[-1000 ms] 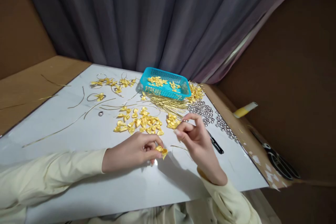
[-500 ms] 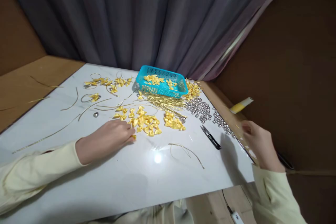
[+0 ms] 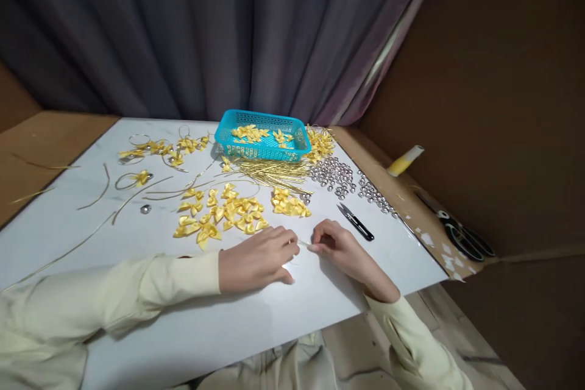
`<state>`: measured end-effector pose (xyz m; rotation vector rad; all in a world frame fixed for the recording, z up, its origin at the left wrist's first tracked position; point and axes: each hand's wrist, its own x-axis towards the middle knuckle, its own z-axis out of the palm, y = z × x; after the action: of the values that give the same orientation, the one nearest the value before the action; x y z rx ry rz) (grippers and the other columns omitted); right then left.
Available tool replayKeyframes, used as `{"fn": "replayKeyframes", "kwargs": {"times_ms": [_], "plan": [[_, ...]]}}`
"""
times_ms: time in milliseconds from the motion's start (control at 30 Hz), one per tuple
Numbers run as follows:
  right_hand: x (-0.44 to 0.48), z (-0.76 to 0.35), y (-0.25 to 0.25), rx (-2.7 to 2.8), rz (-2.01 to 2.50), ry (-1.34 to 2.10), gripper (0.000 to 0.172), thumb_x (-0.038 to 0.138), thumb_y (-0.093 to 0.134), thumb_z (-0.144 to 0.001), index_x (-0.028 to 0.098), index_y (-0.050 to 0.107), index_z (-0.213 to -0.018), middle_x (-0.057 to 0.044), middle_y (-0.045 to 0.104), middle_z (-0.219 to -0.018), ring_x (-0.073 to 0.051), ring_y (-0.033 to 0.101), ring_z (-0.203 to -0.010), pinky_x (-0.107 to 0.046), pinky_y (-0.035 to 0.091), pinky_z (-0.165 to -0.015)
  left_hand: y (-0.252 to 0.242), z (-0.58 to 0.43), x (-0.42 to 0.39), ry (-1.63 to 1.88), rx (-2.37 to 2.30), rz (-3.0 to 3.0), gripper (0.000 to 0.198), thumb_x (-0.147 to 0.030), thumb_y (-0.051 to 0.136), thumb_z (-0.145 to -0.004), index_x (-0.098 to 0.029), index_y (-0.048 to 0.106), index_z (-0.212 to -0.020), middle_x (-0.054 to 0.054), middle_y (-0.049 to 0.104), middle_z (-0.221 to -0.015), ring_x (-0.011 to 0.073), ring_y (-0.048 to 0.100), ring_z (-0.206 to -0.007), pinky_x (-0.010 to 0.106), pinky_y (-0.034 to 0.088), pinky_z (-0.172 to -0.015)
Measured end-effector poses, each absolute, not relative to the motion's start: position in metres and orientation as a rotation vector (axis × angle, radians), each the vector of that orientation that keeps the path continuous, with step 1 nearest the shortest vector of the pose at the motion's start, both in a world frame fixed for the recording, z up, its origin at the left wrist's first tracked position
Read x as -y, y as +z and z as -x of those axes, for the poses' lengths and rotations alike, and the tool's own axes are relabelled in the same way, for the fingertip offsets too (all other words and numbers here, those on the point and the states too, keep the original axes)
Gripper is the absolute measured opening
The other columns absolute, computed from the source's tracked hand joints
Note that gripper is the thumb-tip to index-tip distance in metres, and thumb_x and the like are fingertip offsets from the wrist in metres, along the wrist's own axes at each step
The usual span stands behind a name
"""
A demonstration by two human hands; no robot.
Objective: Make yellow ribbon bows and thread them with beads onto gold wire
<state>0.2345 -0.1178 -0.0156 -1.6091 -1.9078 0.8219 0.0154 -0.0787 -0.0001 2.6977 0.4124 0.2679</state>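
Observation:
Over the front middle of the white table [image 3: 219,317], my left hand [image 3: 260,258] is bent, its fingers on a thin gold wire [image 3: 303,244]. The wire's other end is pinched between the thumb and fingers of my right hand [image 3: 336,245], a short gap away. Yellow ribbon bows [image 3: 233,210] lie just beyond my left hand, and a smaller group of bows [image 3: 290,202] sits further right. Black thread snips [image 3: 355,222] rest beyond my right hand. A bundle of gold wires [image 3: 274,172] lies in front of the blue basket [image 3: 262,152], which holds more bows.
Silver beads [image 3: 333,175] are spread along the right side. Wire loops with bows [image 3: 158,147] and loose wires lie at the left. Large black scissors [image 3: 461,234], a yellow-and-white tube [image 3: 405,161] and white scraps are on the brown right edge. A grey curtain [image 3: 219,30] hangs behind.
My right hand has come from the right edge to the table's middle and now pinches the wire. My left hand has moved right, away from the bows; more bows show at the left. The view has shifted.

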Motion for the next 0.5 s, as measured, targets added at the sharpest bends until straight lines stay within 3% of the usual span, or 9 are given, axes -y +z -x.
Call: {"fn": "replayKeyframes", "kwargs": {"times_ms": [133, 367, 500], "plan": [[0.121, -0.243, -0.008, 1.788, 1.62, 0.89, 0.016, 0.031, 0.056, -0.079, 0.017, 0.056, -0.071, -0.001, 0.06, -0.069, -0.015, 0.056, -0.065, -0.025, 0.044, -0.061, -0.022, -0.029, 0.074, 0.335, -0.444, -2.56, 0.013, -0.029, 0.052, -0.091, -0.016, 0.05, -0.087, 0.007, 0.053, -0.094, 0.0209, 0.047, -0.088, 0.031, 0.039, -0.077], [0.114, -0.268, 0.007, 1.614, 1.645, 0.789, 0.023, 0.04, 0.056, -0.076, 0.018, 0.053, -0.07, 0.0, 0.057, -0.063, -0.014, 0.055, -0.059, -0.025, 0.043, -0.057, -0.018, -0.025, 0.071, 0.377, -0.462, -2.37, 0.016, -0.021, 0.044, -0.093, -0.017, 0.045, -0.077, 0.004, 0.051, -0.086, 0.0179, 0.046, -0.085, 0.029, 0.038, -0.078], [0.105, -0.282, 0.006, 1.576, 1.682, 0.657, 0.02, 0.037, 0.057, -0.077, 0.017, 0.055, -0.072, -0.003, 0.06, -0.064, -0.017, 0.057, -0.061, -0.031, 0.046, -0.063, -0.003, -0.019, 0.068, 0.268, -0.544, -2.129, 0.016, -0.027, 0.048, -0.089, -0.017, 0.048, -0.076, 0.001, 0.054, -0.079, 0.0148, 0.05, -0.074, 0.026, 0.038, -0.07]]}}
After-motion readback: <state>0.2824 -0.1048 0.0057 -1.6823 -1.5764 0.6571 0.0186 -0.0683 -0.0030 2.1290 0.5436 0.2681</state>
